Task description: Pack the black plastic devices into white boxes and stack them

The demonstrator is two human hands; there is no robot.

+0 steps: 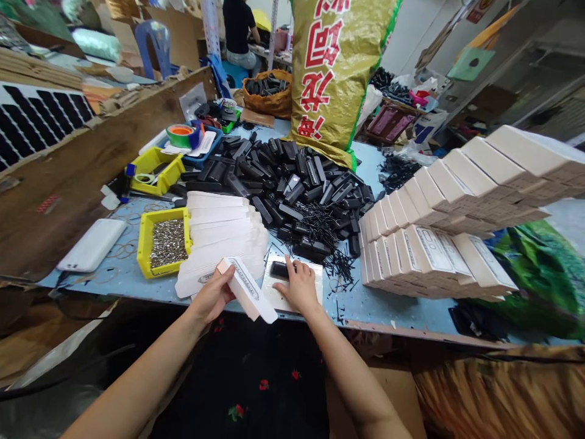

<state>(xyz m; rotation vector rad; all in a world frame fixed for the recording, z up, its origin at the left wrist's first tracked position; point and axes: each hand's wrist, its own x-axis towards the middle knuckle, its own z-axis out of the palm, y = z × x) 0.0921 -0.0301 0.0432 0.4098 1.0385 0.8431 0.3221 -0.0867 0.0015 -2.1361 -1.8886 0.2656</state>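
Observation:
My left hand (pixel 214 297) is closed round a long white carton (pixel 247 291), held tilted over the table's front edge with its open end toward me. My right hand (pixel 299 285) rests on a white tray (pixel 274 296) with its fingers curled on a small black part (pixel 280 269). Behind my hands lies a fanned stack of flat white cartons (pixel 219 235). A big pile of black plastic parts (pixel 292 183) and thin black pins (pixel 320 225) covers the middle of the blue table (pixel 393 311).
Stacked closed white boxes (pixel 434 244) fill the right side. A yellow bin of small metal pieces (pixel 165 242) and a white phone-like slab (pixel 92 244) lie left. A large yellow sack (pixel 333 73) stands behind; a person (pixel 238 30) sits far back.

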